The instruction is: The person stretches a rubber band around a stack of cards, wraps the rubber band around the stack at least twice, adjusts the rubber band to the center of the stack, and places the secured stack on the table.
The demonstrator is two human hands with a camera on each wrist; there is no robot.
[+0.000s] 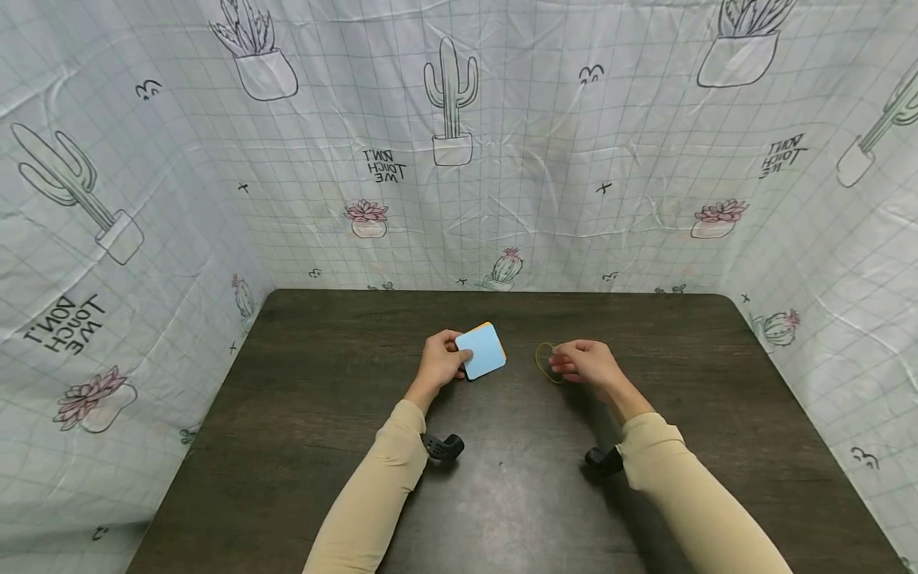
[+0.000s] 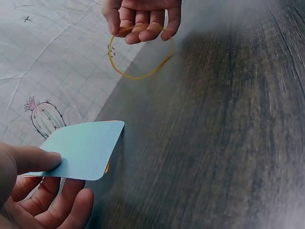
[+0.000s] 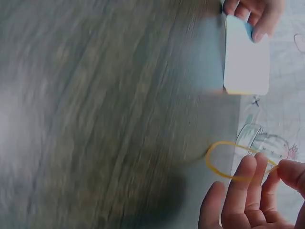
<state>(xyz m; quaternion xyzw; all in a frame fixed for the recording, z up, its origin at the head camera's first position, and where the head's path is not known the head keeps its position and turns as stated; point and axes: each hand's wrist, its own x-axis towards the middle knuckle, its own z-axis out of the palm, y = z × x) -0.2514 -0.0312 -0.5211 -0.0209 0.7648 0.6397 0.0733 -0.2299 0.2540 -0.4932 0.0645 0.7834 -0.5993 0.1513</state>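
Note:
My left hand [image 1: 439, 360] pinches a few square cards with rounded corners, thumb on top and fingers beneath. The top card [image 1: 481, 351] is light blue, and an orange edge peeks out below it. To the right, my right hand [image 1: 584, 363] holds a thin yellow rubber band [image 1: 543, 368] between thumb and fingers. In the left wrist view the rubber band [image 2: 136, 77] hangs as an open loop, apart from the cards [image 2: 86, 148]. The right wrist view shows the band [image 3: 214, 164] looped about the fingertips, with the cards [image 3: 247, 62] beyond it.
A dark wood-grain table [image 1: 344, 335] lies under both hands. Behind it and at both sides hangs a white grid curtain [image 1: 531, 119] printed with cacti. Black wrist devices sit at the left cuff [image 1: 445, 448] and the right cuff [image 1: 604, 461].

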